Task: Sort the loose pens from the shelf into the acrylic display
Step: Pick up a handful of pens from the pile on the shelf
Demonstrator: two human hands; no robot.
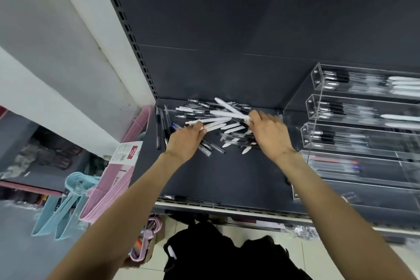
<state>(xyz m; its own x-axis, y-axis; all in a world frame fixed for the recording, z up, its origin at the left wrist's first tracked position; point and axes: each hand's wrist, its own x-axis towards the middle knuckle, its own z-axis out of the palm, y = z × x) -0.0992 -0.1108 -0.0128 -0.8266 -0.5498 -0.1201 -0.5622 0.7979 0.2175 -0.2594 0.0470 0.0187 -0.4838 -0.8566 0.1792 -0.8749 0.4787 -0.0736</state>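
**A:** Where do things stand?

**B:** The loose pens (213,123) lie in a heap at the back left of the dark shelf (238,175), a mix of white barrels and black-and-clear ones crossing each other. A few black ones (161,127) lie apart along the left edge. The acrylic display (354,134) stands just to the right of the heap, with stepped rows that already hold sorted pens.

**A:** And the hands?

**B:** The left hand (185,141) is at the near left of the heap, its fingers curled around a white pen with a red band (210,125). The right hand (270,130) grips the end of another white pen (230,108) that sticks up and away over the pile. The frame is smeared with motion there, so I'd only say it looks like one pen, possibly more.

**A:** How to do the picking well?

**B:** I'd lift each pen along its own length rather than dragging it sideways, since the barrels overlap and a sideways pull would likely scatter the rest. Gathering same-coloured pens into one bundle, tips aligned the same way, should save trips.

**A:** Which row do they go in?

**B:** White barrels show in the upper rows, so whites probably belong there; match them to what is already in a row. Slide them in parallel to the row, so they don't jam against the clear walls.
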